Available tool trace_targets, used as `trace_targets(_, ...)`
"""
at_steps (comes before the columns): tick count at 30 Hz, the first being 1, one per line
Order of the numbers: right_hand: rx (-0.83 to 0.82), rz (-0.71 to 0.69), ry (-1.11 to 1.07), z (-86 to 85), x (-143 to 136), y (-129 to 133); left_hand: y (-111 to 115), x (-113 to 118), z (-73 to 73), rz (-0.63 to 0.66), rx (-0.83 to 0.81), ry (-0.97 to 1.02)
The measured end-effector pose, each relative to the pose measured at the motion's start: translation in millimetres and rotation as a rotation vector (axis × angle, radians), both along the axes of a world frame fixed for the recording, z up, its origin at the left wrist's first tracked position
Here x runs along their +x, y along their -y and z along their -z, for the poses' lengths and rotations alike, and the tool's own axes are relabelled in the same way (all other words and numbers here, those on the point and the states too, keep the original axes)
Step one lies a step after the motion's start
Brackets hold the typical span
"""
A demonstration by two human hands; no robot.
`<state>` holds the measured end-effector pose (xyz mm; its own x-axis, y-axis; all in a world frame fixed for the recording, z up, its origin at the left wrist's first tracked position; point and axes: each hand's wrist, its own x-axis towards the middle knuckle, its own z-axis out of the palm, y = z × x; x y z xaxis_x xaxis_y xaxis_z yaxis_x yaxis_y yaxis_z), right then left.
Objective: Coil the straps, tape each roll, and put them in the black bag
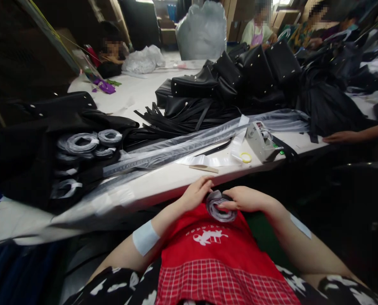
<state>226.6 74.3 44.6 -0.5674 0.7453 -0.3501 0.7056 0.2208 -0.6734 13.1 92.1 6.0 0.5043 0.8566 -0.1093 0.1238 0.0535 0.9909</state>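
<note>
A rolled-up dark strap in clear plastic wrap (221, 215) is held in front of the red apron, just off the table's near edge. My right hand (248, 199) grips its right side, with the thumb across the centre hole. At the coil's upper left rim, my left hand (195, 194) is closed, fingertips bent against the wrap; what exactly they pinch is partly hidden. Similar wrapped coils (81, 143) lie stacked on black material at the left. Long plastic-sleeved straps (176, 148) stretch along the table beyond my hands.
A tape dispenser (260, 142) stands near the table edge, beside a yellow ring (245, 157) and a flat tan strip (204, 169). Black bags (227, 76) and loose straps are heaped behind. Another person's hand (343, 137) rests at the right edge. Other people sit farther back.
</note>
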Motion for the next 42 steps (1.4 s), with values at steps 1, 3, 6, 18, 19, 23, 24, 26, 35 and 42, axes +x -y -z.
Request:
trace_targets(1, -0.002, -0.045, 0.047, -0.9, -2, 4, 9, 3, -0.1, 0.106, 0.079, -0.081)
trace_targets(3, -0.002, -0.08, 0.074, 0.0, -7, 12, 28, 7, 1.3, 0.25, 0.156, -0.197)
trace_targets(6, -0.073, -0.044, 0.009, 5.4, -7, 25, 49, 6, 11.1, 0.22, 0.131, -0.24)
trace_targets(18, -0.242, 0.103, -0.268, 29.3, -18, 62, 47, -20, 10.8, 0.16, -0.052, 0.023)
trace_targets(19, -0.232, 0.076, -0.25, 27.7, -20, 60, 43, -20, 7.5, 0.197, -0.019, 0.017)
trace_targets(23, -0.207, -0.006, -0.183, 24.2, -21, 48, 36, -18, 5.3, 0.288, 0.125, -0.066)
trace_targets(24, -0.235, -0.028, -0.192, 24.2, -20, 42, 36, -18, 7.3, 0.276, 0.133, -0.087)
trace_targets(26, -0.293, -0.034, -0.233, 25.5, -15, 25, 39, -20, 12.3, 0.238, 0.113, -0.112)
trace_targets(35, 0.573, 0.337, -0.001, 74.8, -26, -75, 44, -26, 16.5, 0.166, 0.067, -0.105)
trace_targets(42, 0.7, 0.346, 0.085, 105.7, -49, -73, 41, -25, 26.0, 0.11, 0.014, -0.075)
